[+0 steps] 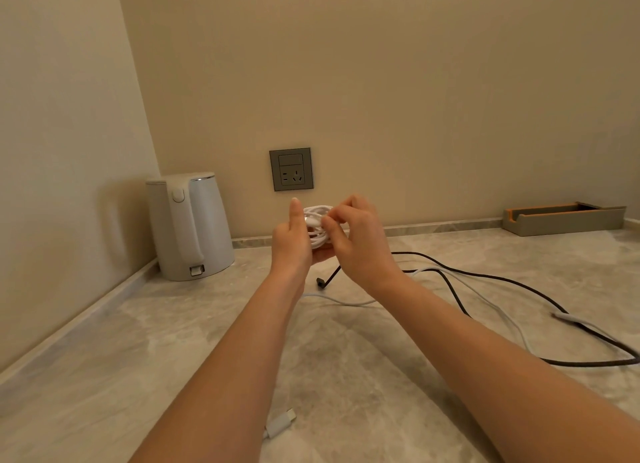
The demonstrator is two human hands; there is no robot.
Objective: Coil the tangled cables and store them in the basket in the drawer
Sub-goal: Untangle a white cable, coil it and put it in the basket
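Note:
A small white coiled cable [317,225] is held up above the marble counter [138,341]. My left hand [292,244] cups the coil from the left and below, thumb upright beside it. My right hand [353,235] pinches a strand of the coil at its top right. On the counter to the right, a black cable [519,284] lies in loose loops, its plug end near the middle. A white cable [485,301] runs tangled beside it. A white connector [280,424] lies at the near edge between my forearms. No drawer or basket is in view.
A white electric kettle [190,225] stands in the back left corner. A grey wall socket [291,169] is on the wall behind my hands. A grey and orange tray [562,218] sits against the wall at the back right.

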